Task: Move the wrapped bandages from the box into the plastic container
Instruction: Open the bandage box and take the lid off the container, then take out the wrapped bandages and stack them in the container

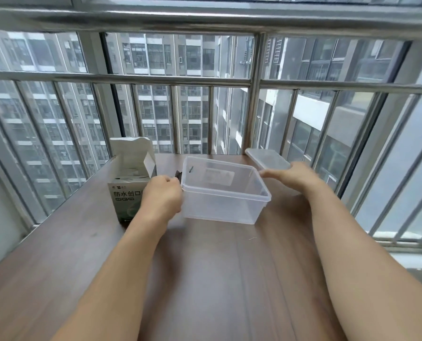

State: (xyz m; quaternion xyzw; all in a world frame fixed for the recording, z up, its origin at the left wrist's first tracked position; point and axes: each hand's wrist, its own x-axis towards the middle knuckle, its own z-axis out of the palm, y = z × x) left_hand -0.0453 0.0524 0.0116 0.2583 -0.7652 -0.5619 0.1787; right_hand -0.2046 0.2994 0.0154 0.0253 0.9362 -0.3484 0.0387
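Observation:
A white and green cardboard box [127,193] stands open at the table's far left, with wrapped bandages [131,174] showing inside its top. To its right sits the clear plastic container [229,209], lidless and with nothing loose in it. My left hand [162,196] is between the box and the container, its fingers curled onto the container's left rim. My right hand [290,177] is blurred and hovers flat, fingers apart, by the container's far right corner, holding nothing.
The container's clear lid [266,158] lies at the far right of the brown wooden table [205,267], just beyond my right hand. A small dark object [178,175] sits behind the container's left corner. A metal railing [253,114] and windows stand right behind the table.

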